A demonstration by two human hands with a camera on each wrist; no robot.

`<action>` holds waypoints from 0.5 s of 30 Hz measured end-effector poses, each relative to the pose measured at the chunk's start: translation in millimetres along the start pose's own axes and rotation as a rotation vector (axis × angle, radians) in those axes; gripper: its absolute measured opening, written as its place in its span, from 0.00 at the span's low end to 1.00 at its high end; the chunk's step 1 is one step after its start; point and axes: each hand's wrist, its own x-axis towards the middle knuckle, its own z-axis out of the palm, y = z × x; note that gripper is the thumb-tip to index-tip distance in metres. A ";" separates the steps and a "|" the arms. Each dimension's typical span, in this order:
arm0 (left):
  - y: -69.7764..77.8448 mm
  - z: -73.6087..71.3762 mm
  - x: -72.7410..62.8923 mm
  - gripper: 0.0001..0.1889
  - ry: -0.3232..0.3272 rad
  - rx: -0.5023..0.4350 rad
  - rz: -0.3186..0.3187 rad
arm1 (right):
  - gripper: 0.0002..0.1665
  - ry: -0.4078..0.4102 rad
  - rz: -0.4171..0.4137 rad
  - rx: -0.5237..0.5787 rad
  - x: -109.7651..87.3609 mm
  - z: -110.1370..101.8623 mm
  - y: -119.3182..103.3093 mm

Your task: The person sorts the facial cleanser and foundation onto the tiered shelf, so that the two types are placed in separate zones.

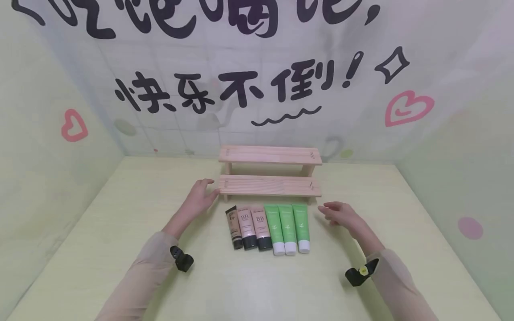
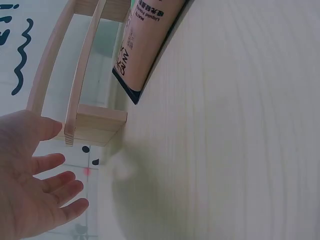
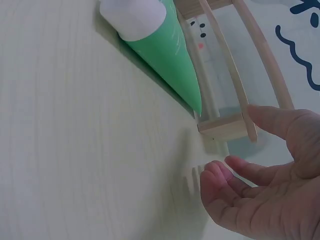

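A two-tier wooden stand (image 1: 270, 185) is at the back of the table. My left hand (image 1: 198, 198) is beside its left end, thumb right at the lower board's corner, fingers spread and holding nothing. To the right of the stand's front, my right hand (image 1: 340, 214) hovers with loosely bent fingers and an empty palm. Tubes lie in a row before the stand: a tan tube with black ends (image 1: 234, 227), two pink BB cream tubes (image 1: 246, 226) with black caps, and three green tubes (image 1: 287, 227) with white caps. The nearest green tube (image 3: 167, 55) shows in the right wrist view.
The pale wooden table (image 1: 241, 290) is bounded by a back wall (image 1: 168, 133) with black lettering and by side walls. A wrist camera (image 1: 182, 258) sits on the left sleeve, another camera (image 1: 361, 273) on the right.
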 end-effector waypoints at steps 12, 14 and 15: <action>6.8 1.4 12.3 0.30 -0.043 -0.076 -0.035 | 0.39 -0.044 0.016 0.043 4.2 15.8 -5.8; 9.0 1.6 14.9 0.31 -0.055 -0.101 -0.060 | 0.38 -0.047 0.029 0.050 4.3 20.3 -7.1; 9.5 1.6 16.4 0.32 -0.063 -0.111 -0.070 | 0.38 -0.048 0.030 0.047 4.5 21.9 -7.6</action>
